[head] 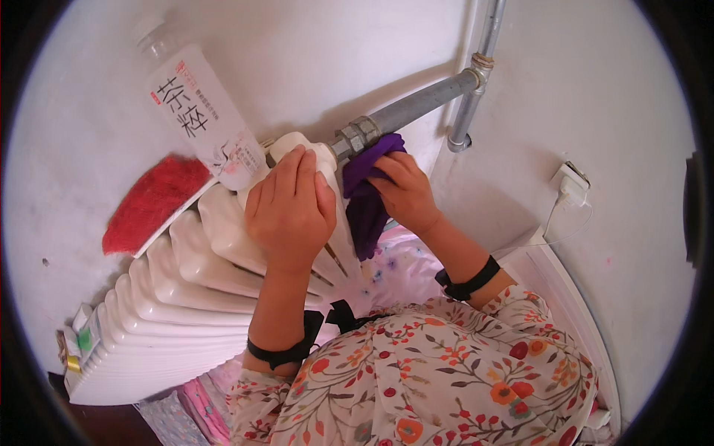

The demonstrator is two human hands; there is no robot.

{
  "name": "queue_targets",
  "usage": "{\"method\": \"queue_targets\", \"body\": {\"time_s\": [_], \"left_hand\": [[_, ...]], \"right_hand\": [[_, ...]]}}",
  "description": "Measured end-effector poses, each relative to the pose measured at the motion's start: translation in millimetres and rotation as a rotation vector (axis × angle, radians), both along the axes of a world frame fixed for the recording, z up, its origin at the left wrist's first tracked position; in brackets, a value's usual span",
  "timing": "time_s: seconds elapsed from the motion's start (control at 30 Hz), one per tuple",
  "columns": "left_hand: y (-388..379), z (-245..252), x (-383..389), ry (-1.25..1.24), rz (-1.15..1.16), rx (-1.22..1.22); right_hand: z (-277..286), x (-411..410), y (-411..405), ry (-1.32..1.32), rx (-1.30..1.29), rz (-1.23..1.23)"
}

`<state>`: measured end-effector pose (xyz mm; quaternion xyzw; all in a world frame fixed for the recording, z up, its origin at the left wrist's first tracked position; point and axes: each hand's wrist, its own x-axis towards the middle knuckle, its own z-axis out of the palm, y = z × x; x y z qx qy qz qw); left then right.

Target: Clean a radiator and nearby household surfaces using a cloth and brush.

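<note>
A white sectional radiator runs along the wall, its end section right in front of me. My left hand lies palm down over the top of that end section, with nothing visible beneath the fingers. A bunched purple cloth is gripped in my right hand, against the side of the radiator's end and just under the metal pipe fitting. Part of the cloth hangs down below the hand. My right fingertips are partly hidden in its folds.
A plastic drink bottle and a red bristled brush rest on the radiator top at left. Thick grey pipe joins a vertical pipe in the corner. At right, a white charger trails a cable. Small packets sit at the far end.
</note>
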<state>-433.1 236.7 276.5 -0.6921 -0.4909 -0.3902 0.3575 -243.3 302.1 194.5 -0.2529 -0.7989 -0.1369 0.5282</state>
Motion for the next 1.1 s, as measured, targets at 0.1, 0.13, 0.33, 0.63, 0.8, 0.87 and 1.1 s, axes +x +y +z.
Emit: {"method": "queue_targets", "body": {"time_s": [0.1,0.13,0.33,0.63,0.8,0.87,1.1], "left_hand": [[1.0,-1.4,-1.2,-0.002,0.011,0.007],[-1.1,-2.3,0.0,-0.005,0.025,0.000],[1.4,2.2,2.0,-0.002,0.009,0.016],[2.2,0.8,-0.9,-0.006,0.011,0.024],[0.7,0.0,0.4,0.003,0.008,0.037],[-2.2,-0.8,2.0,0.010,0.004,0.034],[0.1,-1.4,1.9,0.019,0.038,0.037]], "right_hand": [[17.1,5.6,-2.6,0.149,-0.088,-0.021],[34.3,1.2,-4.2,0.200,-0.046,-0.069],[74.2,-36.8,13.6,-0.079,0.002,-0.082],[66.0,-55.0,27.1,0.018,-0.069,-0.091],[24.7,-43.0,-1.8,0.056,0.075,-0.207],[14.0,-32.1,-7.5,0.068,-0.009,-0.156],[42.4,-31.6,12.8,0.082,-0.107,-0.050]]}}
